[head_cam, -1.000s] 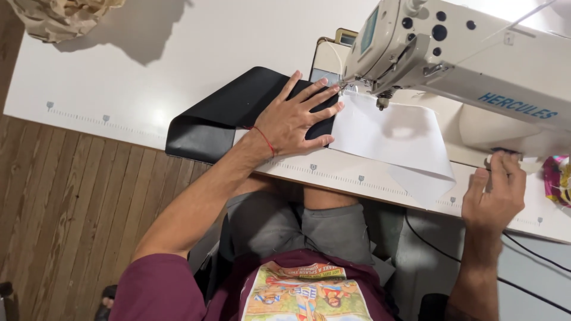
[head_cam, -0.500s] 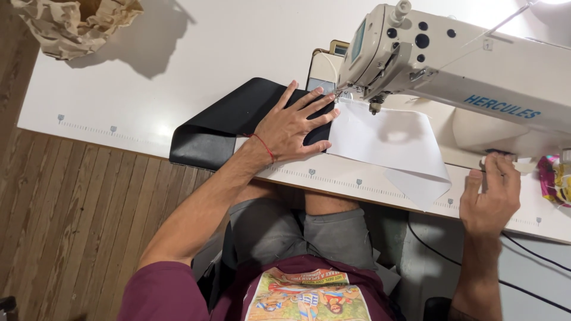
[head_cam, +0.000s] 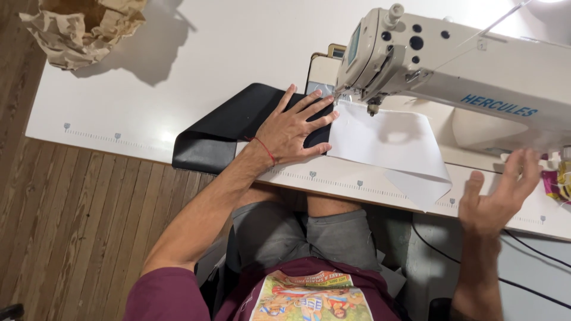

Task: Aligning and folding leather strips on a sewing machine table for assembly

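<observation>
Black fabric (head_cam: 232,128) under L hand (head_cam: 294,131), fingers (head_cam: 312,104) spread flat.

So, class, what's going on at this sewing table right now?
A seated person presses the left hand flat on a black fabric piece lying on the white table, next to a white fabric piece under the sewing machine. The right hand is open in the air at the table edge, holding nothing. Crumpled brown paper sits at the far corner.

Bright light from 1 o'clock; glare whitens the table (head_cam: 196,53). Crumpled paper (head_cam: 83,30) casts a hard shadow toward 3 o'clock. Right hand (head_cam: 496,199) slightly motion-blurred. Edges bow mildly.
</observation>
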